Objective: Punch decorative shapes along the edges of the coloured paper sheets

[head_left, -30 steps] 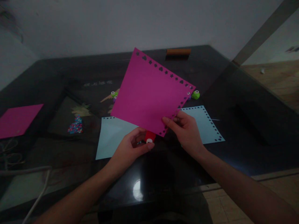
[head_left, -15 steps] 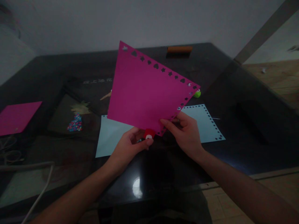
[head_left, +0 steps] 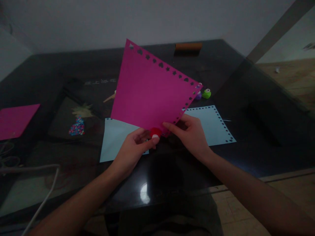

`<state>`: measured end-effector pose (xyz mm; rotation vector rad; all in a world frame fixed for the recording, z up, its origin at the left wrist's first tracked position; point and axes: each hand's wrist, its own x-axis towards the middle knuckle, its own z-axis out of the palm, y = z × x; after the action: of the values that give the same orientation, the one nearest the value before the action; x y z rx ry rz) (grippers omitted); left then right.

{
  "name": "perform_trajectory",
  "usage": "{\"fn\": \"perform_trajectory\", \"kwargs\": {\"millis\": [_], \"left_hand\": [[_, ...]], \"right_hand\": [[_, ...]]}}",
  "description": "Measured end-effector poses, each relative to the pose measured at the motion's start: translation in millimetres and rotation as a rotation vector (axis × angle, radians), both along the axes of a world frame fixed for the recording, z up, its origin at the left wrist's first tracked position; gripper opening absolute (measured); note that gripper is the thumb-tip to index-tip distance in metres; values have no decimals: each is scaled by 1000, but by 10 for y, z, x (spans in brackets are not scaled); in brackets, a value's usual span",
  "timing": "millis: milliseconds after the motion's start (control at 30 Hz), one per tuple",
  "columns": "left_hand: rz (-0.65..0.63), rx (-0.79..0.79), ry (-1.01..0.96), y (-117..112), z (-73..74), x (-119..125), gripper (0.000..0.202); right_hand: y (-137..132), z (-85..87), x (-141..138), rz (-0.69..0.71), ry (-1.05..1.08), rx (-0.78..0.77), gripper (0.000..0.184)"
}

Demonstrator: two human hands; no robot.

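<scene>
A magenta paper sheet [head_left: 150, 91] with small shapes punched along its top and right edges is held tilted above the table. My right hand [head_left: 190, 136] pinches its lower right corner. At the sheet's bottom edge my left hand [head_left: 133, 149] grips a small red craft punch [head_left: 155, 132], thumb on top. Under both hands lies a light blue sheet [head_left: 213, 123] with a punched border.
A dark glossy table [head_left: 246, 131] carries a green punch [head_left: 206, 94] and a purple punch [head_left: 198, 95], a pile of paper bits [head_left: 76, 126], another magenta sheet [head_left: 16, 119] at the left, an orange-brown block [head_left: 188, 46] at the back and a white cable [head_left: 41, 203].
The magenta sheet has tipped more upright and swung a little left. Both hands shifted slightly up and left with it; the red punch stays at the bottom edge.
</scene>
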<state>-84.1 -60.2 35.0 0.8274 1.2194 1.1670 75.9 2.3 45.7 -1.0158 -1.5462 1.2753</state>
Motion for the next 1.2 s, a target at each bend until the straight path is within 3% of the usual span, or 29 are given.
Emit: {"fn": "perform_trajectory", "kwargs": {"millis": [667, 1200], "left_hand": [[-5, -31, -17, 11, 21, -8, 27], [-41, 8, 25, -5, -20, -15, 24]], "right_hand": [[36, -37, -1, 42, -50, -1, 30], [24, -14, -17, 63, -33, -5, 28]]}}
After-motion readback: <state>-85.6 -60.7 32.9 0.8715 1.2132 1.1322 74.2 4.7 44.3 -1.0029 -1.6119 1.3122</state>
